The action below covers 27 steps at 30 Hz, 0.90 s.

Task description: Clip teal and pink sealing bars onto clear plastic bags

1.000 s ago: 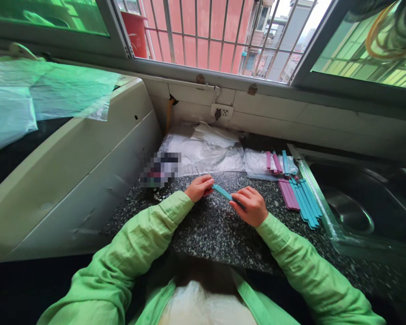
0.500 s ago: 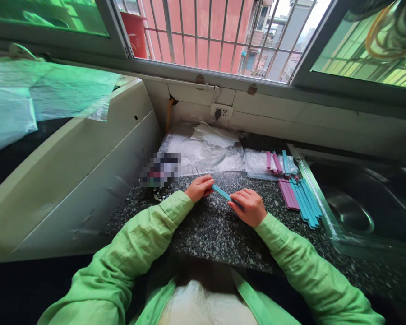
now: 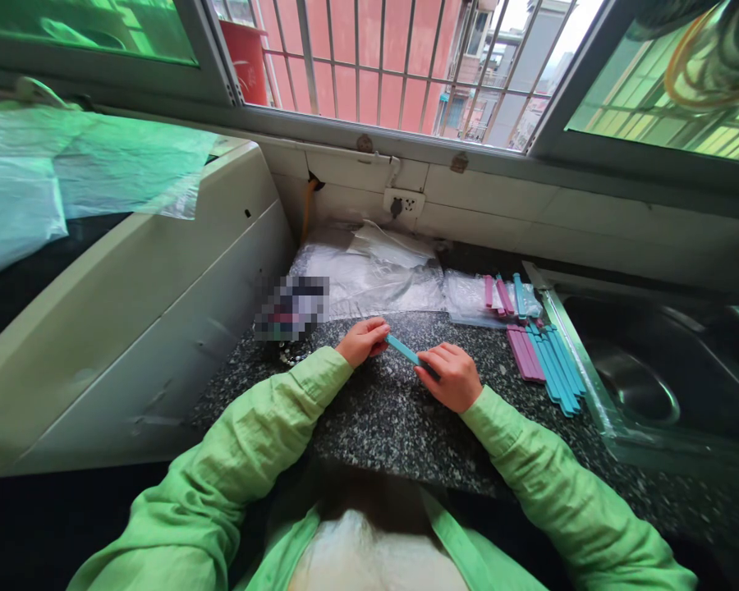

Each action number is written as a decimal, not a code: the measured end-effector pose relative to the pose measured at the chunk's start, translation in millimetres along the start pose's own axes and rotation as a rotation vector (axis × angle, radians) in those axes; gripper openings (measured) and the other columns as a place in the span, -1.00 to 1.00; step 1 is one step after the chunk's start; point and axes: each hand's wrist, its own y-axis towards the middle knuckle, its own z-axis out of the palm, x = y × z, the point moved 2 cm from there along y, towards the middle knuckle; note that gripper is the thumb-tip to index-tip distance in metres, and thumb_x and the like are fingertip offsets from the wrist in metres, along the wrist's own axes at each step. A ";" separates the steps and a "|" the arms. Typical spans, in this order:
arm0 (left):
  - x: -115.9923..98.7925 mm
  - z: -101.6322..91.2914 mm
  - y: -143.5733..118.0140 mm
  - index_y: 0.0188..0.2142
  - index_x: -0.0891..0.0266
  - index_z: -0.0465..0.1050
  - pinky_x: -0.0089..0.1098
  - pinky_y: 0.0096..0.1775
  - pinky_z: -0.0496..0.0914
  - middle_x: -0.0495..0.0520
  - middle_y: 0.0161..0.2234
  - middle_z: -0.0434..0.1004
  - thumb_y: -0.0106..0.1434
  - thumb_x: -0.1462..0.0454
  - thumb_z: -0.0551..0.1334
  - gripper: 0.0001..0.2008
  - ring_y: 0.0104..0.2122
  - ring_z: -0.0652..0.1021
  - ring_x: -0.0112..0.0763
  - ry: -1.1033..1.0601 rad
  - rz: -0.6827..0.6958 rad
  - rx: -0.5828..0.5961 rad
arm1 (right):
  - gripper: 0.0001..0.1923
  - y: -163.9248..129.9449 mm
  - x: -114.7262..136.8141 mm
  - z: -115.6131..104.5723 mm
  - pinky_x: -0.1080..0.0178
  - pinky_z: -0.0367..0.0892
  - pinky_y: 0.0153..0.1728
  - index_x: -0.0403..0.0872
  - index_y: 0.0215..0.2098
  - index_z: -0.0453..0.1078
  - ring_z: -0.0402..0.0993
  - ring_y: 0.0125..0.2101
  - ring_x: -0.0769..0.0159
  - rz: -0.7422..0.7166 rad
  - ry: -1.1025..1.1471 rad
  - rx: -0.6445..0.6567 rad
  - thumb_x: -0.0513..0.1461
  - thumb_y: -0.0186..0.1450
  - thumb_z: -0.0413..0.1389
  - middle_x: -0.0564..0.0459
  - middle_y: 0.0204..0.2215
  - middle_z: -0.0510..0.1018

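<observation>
Between my two hands, over the speckled counter (image 3: 382,427), is a slim teal bag-sealing clip (image 3: 401,349). My left hand (image 3: 363,341) pinches its far left end. Fingers of my right hand (image 3: 452,376) are closed round its near right end and hide that part. To the right, several teal clips (image 3: 554,369) lie side by side, touching a row of pink clips (image 3: 525,353). Behind them, a few pink and teal clips rest on small clear plastic packets (image 3: 471,297).
Clear plastic bags (image 3: 375,279) lie at the back below a wall socket (image 3: 405,203). A metal sink (image 3: 640,369) borders the right side. A pale appliance side (image 3: 160,328) stands left. A blurred-out item (image 3: 292,308) and a beaded string (image 3: 289,353) sit near my left hand.
My right hand has shifted very slightly left along the clip. My left hand and the other clips stay where they were.
</observation>
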 end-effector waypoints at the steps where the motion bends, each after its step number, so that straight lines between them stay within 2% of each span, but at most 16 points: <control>1: -0.1 0.0 0.0 -0.63 0.23 0.10 -0.53 -0.70 0.00 -0.14 -0.77 0.13 -0.01 0.01 0.20 -0.61 -0.76 0.17 -0.65 0.002 0.004 0.001 | -0.87 0.0 0.1 0.1 0.26 0.21 -0.37 -0.09 -0.37 0.39 0.33 -0.45 0.34 0.000 -0.001 0.000 -0.22 0.20 0.04 0.06 -0.50 0.51; 15: -2.5 1.2 -0.1 -0.62 0.23 0.10 -0.52 -0.68 -0.01 -0.17 -0.76 0.12 -0.09 -0.12 0.18 -0.52 -0.75 0.15 -0.66 0.059 0.049 0.000 | -0.88 3.3 2.3 -2.2 0.28 0.19 -0.36 -0.09 -0.42 0.40 0.32 -0.46 0.35 0.043 -0.043 -0.018 -0.23 0.18 0.04 0.07 -0.53 0.50; 21: -7.6 3.5 -2.0 -0.59 0.25 0.15 -0.51 -0.57 0.06 -0.16 -0.67 0.12 -0.13 -0.09 0.23 -0.53 -0.64 0.16 -0.64 0.212 0.128 -0.077 | -0.88 6.1 3.1 -5.8 0.27 0.18 -0.35 -0.10 -0.41 0.40 0.34 -0.45 0.35 0.078 -0.081 -0.074 -0.24 0.18 0.04 0.06 -0.52 0.51; 27: -9.6 5.2 -2.1 -0.64 0.27 0.18 -0.49 -0.56 0.03 -0.17 -0.70 0.06 -0.14 -0.08 0.22 -0.54 -0.63 0.12 -0.63 0.237 0.117 -0.089 | -0.86 7.4 6.8 -4.7 0.27 0.16 -0.34 -0.09 -0.39 0.40 0.34 -0.43 0.34 0.079 -0.109 -0.053 -0.22 0.19 0.03 0.06 -0.51 0.51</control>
